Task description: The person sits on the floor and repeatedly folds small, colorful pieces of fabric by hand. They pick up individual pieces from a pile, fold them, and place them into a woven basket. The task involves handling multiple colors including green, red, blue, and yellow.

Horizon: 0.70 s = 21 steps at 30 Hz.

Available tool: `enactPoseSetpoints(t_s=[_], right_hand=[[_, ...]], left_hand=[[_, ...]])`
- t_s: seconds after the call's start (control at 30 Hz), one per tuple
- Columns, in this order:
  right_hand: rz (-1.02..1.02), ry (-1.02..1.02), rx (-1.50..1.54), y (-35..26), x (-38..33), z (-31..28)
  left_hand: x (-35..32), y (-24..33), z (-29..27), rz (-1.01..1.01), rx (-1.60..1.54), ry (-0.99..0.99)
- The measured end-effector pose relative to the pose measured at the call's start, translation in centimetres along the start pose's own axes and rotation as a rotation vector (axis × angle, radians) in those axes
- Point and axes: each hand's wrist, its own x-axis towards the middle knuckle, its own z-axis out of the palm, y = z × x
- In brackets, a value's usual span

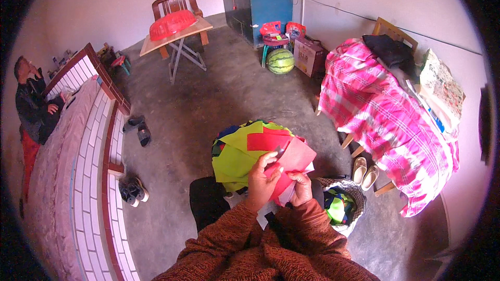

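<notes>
Both of my hands hold a small stack of flat red pieces [297, 156], which look like cloth, over my lap. My left hand [259, 181] is closed on the left edge, thumb on top. My right hand [300, 189] pinches the lower right corner. A pale grey or white piece shows at the edges of the stack. Just beyond my hands lies a round heap of yellow-green pieces [233, 158], with dark and blue ones at its rim and another red piece [265, 141] on top. What supports the heap is hidden.
A basket [359, 198] with green and dark pieces stands by my right knee. Beige shoes [364, 173] and a seat under a pink plaid cover [375, 119] are to the right. A watermelon [280, 61] and folding table [200, 27] stand ahead. A person [36, 101] sits at left.
</notes>
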Motion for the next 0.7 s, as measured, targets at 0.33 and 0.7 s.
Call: enactPoseSetpoints(t_s=[0.33,0.7], right_hand=[[0.093,-0.009,0.026,2.3,0.1,-0.4],[0.117,-0.026,0.307,2.7,-0.1,0.1]], left_hand=[[-0.3,-2.7,-0.7,0.032,0.304,-0.066],[-0.5,-1.4,-0.7,0.153,0.381,-0.005]])
